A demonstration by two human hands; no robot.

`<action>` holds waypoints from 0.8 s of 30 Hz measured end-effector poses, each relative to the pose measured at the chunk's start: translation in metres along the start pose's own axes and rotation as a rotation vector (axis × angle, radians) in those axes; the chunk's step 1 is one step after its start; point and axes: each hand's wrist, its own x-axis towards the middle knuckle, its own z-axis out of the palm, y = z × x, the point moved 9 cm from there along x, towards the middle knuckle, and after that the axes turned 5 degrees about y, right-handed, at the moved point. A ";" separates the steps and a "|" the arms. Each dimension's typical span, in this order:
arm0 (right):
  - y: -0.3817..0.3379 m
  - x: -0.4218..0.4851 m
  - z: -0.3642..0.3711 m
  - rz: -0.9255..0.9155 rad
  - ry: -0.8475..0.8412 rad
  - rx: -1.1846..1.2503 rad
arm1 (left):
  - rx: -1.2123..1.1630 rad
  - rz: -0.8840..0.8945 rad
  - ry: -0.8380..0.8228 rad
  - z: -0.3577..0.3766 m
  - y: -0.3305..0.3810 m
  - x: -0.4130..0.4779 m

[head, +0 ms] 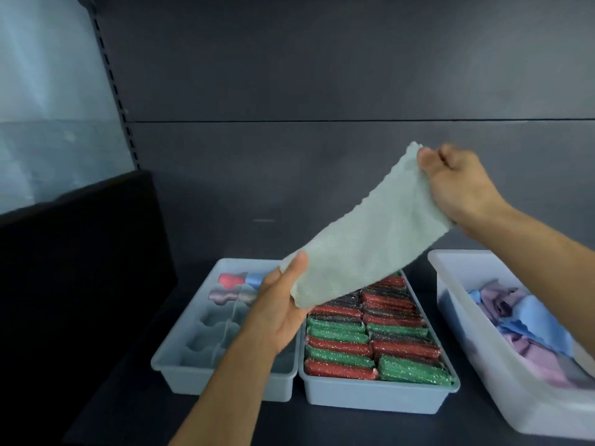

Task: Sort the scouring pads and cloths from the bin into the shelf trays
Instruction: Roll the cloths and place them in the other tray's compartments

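We judge the pale green cloth [370, 233] light, limp and not slippery; take it by its short ends. It spans the air above the scouring-pad tray [370, 399], long axis rising from lower left to upper right. The left hand [280, 307] curls its fingers [297, 263] round the lower end; the right hand [463, 185] pinches the upper. The cloth bin [483, 397] stands right.

Pale green cloth [370, 233] held stretched in the air between both hands: left hand [283, 310] grips the lower end, right hand [463, 185] pinches the upper end. Below on the dark shelf [128, 397]: divided tray [180, 358] with a few rolled cloths, tray of red and green scouring pads [370, 346], white bin [483, 358] of cloths at right.
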 end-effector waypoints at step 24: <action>0.072 -0.032 -0.011 0.292 0.023 0.235 | 0.488 0.357 0.330 -0.031 0.073 0.001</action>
